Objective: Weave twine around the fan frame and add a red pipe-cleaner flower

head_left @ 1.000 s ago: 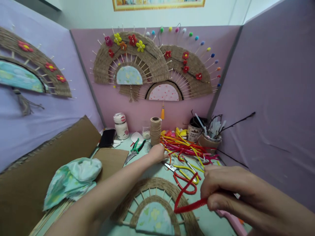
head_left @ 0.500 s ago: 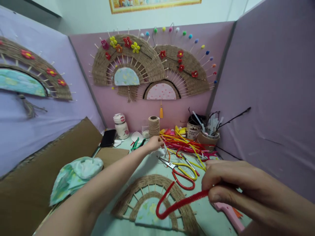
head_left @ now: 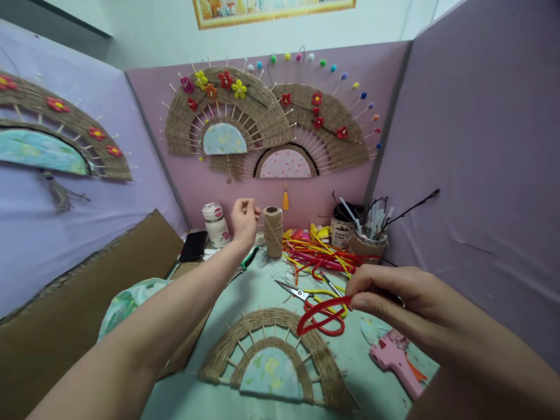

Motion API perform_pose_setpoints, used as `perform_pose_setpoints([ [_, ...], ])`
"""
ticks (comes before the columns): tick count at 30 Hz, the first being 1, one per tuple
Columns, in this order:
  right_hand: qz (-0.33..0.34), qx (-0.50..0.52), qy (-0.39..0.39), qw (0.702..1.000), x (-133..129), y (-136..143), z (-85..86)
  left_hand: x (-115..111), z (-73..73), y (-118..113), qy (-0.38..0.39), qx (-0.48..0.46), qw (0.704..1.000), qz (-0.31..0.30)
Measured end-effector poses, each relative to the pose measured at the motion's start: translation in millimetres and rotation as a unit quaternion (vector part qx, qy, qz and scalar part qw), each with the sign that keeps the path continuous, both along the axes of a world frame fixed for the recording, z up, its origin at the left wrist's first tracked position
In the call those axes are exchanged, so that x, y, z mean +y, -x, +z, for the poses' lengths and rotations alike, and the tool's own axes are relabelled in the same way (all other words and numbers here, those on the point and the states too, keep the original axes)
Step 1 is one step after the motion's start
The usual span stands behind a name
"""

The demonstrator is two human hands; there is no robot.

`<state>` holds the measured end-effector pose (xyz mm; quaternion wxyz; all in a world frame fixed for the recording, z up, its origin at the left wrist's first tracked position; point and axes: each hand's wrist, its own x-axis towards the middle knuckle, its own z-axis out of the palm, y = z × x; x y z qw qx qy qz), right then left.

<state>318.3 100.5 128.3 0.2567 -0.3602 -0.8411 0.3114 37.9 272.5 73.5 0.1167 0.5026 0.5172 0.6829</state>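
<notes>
My right hand point(head_left: 389, 303) pinches a bent red pipe cleaner point(head_left: 326, 304) between thumb and fingers, above the red-handled scissors point(head_left: 324, 324). My left hand point(head_left: 245, 220) is raised near the back of the table, just left of the twine spool point(head_left: 273, 232), its fingers closed together; whatever they may hold is too small to make out. A woven twine fan point(head_left: 271, 367) with a pale green floral centre lies flat at the front. Beyond the scissors is a pile of red and yellow pipe cleaners point(head_left: 317, 256).
A pink glue gun point(head_left: 398, 364) lies at right. Jars of twigs point(head_left: 367, 242) stand at back right. A white bottle point(head_left: 216, 224), phone point(head_left: 193, 245), green-handled pliers point(head_left: 250, 258) and cardboard point(head_left: 91, 280) are at left. Finished fans point(head_left: 227, 111) hang on the pink panel.
My left hand has moved left and up from beside the pipe cleaners. My right hand has shifted slightly up and left, and the red pipe cleaner has turned, now over the scissors.
</notes>
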Motion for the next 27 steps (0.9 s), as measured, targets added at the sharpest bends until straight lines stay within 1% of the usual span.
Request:
perform_pose_setpoints([
  [2,-0.008,-0.001,0.010,1.000,-1,-1,0.8,0,11.6,7,-0.071,-0.063,0.995,0.005],
  [4,-0.015,-0.001,0.015,1.000,-1,-1,1.4,1,25.1,18,-0.142,-0.128,0.982,0.009],
  [5,-0.019,0.001,0.016,1.000,-2,-2,1.6,1,32.1,25,-0.165,-0.155,0.974,0.019],
  [6,-0.020,0.002,0.018,1.000,-2,-1,1.8,2,38.7,33,-0.179,-0.186,0.965,0.043],
  [8,-0.022,0.004,0.021,1.000,-2,-1,2.0,4,48.7,47,-0.178,-0.242,0.951,0.078],
  [9,-0.022,0.006,0.021,1.000,-2,-1,2.1,5,50.8,52,-0.153,-0.246,0.954,0.077],
  [10,-0.022,0.008,0.018,1.000,-2,0,2.0,5,50.4,55,-0.108,-0.222,0.967,0.061],
  [11,-0.022,0.013,0.012,1.000,-2,0,1.8,4,47.2,56,-0.052,-0.173,0.983,0.033],
  [12,-0.022,0.019,0.004,1.000,-2,0,1.6,2,41.2,55,0.009,-0.108,0.994,-0.001],
  [13,-0.021,0.025,-0.004,0.999,-1,0,1.3,-2,32.6,52,0.047,-0.060,0.997,-0.028],
  [14,-0.019,0.030,-0.013,0.999,-1,0,1.0,-8,21.8,46,0.068,-0.032,0.996,-0.046],
  [16,-0.019,0.035,-0.025,0.999,0,-1,0.6,-27,-4.3,31,0.095,0.030,0.992,-0.082],
  [19,-0.016,0.036,-0.028,0.999,0,-2,0.7,-63,-45.2,11,0.139,0.131,0.969,-0.154],
  [21,-0.016,0.038,-0.027,0.999,0,-2,0.7,-83,-67.4,5,0.167,0.184,0.952,-0.180],
  [22,-0.017,0.038,-0.027,0.999,0,-1,0.6,-90,-76.2,5,0.183,0.254,0.935,-0.166],
  [23,-0.018,0.037,-0.028,0.999,-1,-1,0.4,-94,-83.4,5,0.205,0.299,0.921,-0.144],
  [25,-0.013,0.028,-0.030,0.999,0,2,0.1,-95,-93.7,5,0.252,0.341,0.900,-0.104],
  [27,0.000,0.018,-0.033,0.999,1,5,0.1,-90,-99.9,2,0.268,0.356,0.893,-0.055],
])
